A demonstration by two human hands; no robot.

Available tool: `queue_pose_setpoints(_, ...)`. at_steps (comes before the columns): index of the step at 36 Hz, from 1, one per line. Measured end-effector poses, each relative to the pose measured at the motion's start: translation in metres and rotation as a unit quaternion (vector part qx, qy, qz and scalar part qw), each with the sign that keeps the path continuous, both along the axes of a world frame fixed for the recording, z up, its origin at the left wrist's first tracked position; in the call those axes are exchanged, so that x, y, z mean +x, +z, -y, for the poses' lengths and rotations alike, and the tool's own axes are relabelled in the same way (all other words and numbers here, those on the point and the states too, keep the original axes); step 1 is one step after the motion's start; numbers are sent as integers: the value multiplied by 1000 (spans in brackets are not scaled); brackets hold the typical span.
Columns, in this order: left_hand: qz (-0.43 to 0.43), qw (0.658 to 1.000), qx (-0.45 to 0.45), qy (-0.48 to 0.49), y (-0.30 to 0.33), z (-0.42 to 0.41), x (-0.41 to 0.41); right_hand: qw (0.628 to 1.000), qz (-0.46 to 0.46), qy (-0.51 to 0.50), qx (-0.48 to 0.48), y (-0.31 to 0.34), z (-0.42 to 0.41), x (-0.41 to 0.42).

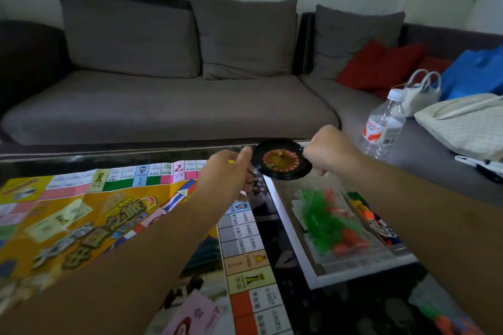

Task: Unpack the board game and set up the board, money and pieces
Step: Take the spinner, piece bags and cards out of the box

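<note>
Head view: colourful paper game board [81, 223] lies unfolded at left; both hands, left hand [231, 168] and right hand [326, 149], pinch the small black roulette wheel [281, 162] at the far edge. Green and red plastic pieces [332, 223] remain bagged in the white box tray [288, 226].

Both forearms are showing bare up to the frame's edge. The left hand [227, 171] and right hand [330, 151] are wearing nothing visible.

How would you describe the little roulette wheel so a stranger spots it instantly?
Find the dark table before the grey sofa. At its far edge, between both hands, sits the roulette wheel: the only round black disc, with a gold centre ringed in red.
</note>
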State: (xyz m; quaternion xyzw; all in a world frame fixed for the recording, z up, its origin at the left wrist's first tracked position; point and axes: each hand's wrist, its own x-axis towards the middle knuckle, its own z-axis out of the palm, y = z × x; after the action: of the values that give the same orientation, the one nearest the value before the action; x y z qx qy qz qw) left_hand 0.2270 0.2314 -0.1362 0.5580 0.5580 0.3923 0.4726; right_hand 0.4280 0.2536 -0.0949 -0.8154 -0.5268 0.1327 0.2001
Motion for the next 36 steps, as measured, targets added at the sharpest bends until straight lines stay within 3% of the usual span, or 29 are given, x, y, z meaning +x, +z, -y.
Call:
queue_pose_setpoints(5,-30,999,-32,14,9,-2,-25,998,-27,49,5,-5,7,-41)
queue_pose_setpoints(14,-195,979,-42,43,-18,-15,-67,994,29,103,-7,-38,6,-95)
queue_pose_setpoints(18,-335,941,-18,38,-42,-24,-76,987,86,135,-7,-54,6,-113)
queue_pose_setpoints(22,-407,912,26,48,-54,-28,-73,981,105,160,-7,-59,10,-114)
queue_pose_setpoints(24,-421,906,27,39,-49,-24,-70,982,94,165,0,-54,16,-111)
queue_pose_setpoints(29,-321,946,17,50,-29,-4,-67,988,55,141,37,-28,37,-84)
queue_pose_setpoints(31,-357,932,51,48,-27,0,-63,992,52,106,38,-21,48,-62)
queue_pose_setpoints(36,-338,938,72,-34,-10,18,-37,979,178,44,-91,-19,90,-16)
